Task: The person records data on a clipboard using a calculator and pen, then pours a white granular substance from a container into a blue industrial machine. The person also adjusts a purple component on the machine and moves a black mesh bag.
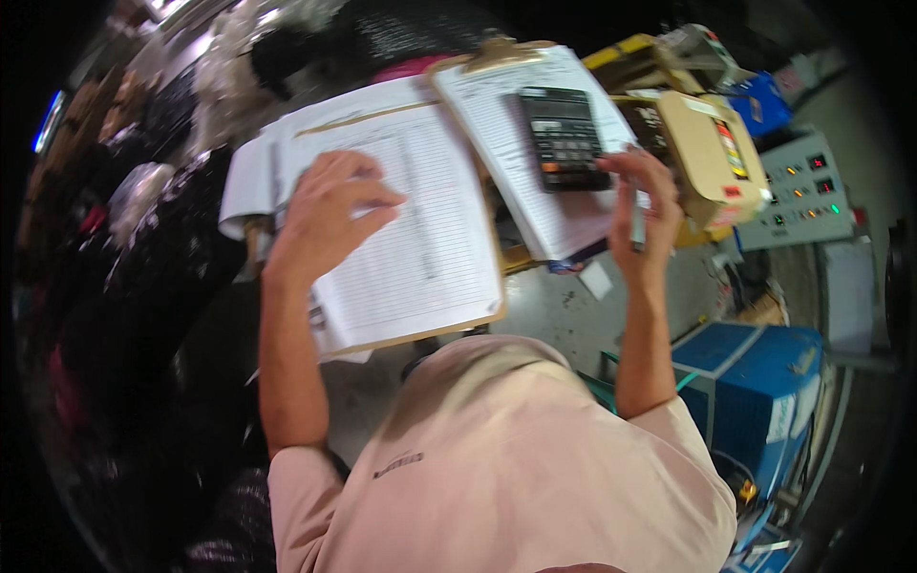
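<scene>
My left hand (330,215) hovers over a lined, printed sheet (420,239) on a brown clipboard. Its thumb and fingers are bent but apart, with nothing between them. To the right, a second clipboard (501,59) with a metal clip carries a thick stack of papers (487,124). A black calculator (559,138) lies on that stack, its keys facing up. My right hand (654,191) is at the calculator's lower right edge, fingertips close to it; whether they touch I cannot tell. A slim greyish pen (638,227) is tucked in this hand, pointing down.
A cardboard box (712,158) stands right of the calculator, beside a grey control panel (798,191) with lit indicators. Below is a blue crate-like box (750,382). Black plastic-wrapped bundles (143,315) fill the left side. A white paper scrap (596,280) lies under the right clipboard.
</scene>
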Motion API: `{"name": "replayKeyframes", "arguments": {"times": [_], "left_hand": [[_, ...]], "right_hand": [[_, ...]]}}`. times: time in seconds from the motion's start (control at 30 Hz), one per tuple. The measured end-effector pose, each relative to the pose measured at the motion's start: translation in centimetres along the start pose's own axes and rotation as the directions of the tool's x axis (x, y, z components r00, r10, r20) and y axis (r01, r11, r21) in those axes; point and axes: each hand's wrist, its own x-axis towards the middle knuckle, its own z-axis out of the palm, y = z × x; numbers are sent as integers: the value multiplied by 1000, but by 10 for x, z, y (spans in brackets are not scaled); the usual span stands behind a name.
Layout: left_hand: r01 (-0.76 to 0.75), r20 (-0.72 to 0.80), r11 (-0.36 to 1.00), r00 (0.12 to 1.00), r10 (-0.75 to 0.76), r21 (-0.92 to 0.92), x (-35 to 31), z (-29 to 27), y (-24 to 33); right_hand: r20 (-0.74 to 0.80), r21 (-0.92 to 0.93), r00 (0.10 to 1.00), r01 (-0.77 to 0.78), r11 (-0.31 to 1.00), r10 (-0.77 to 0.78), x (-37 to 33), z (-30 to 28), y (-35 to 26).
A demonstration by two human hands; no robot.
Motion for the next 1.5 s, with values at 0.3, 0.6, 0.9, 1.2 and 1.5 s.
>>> {"name": "replayKeyframes", "arguments": {"times": [0.3,0.6,0.9,1.2,1.5], "left_hand": [[69,10,998,998,-69,6,0,-6,14],[44,-4,999,999,-44,-32,-2,-5,8],[7,-11,1000,1000,-7,-19,-3,-1,0],[30,9,1000,1000,-30,4,-6,-2,1],[-1,12,999,1000,1,-37,-3,-5,3]], "right_hand": [[70,-134,997,36,990,-27,16,14,-16],[-55,61,996,-62,996,65,14,9,-2],[-83,-15,950,-303,953,301,-15,-4,20],[-81,-31,944,-323,946,320,-15,-2,16],[-84,35,947,-309,951,311,-16,-4,20]]}}
